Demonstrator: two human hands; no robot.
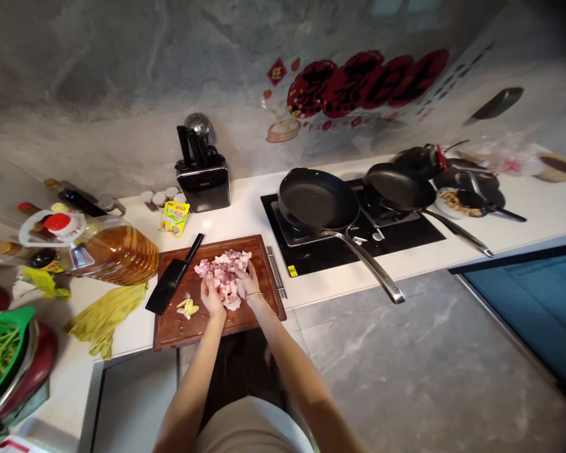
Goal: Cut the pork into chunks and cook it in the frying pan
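Observation:
A heap of raw chopped meat (224, 274) lies on the wooden cutting board (170, 340). My left hand (212, 298) cups the near left side of the heap, its fingers curved against the pieces. From the right, my right hand (249, 281) closes in on the same meat, its fingertips partly hidden among the chunks. A black cleaver (172, 280) rests across the board's left edge, its handle pointing to the back. Sliced ginger (187, 307) sits between the blade and my left hand.
Right of the board is a black cooktop (306, 258) with a large frying pan (318, 201) and a smaller pan (399, 187), handles jutting forward. On the left are an oil jug (117, 248), a yellow cloth (110, 314) and a green basket (26, 318). A knife block (204, 187) stands behind.

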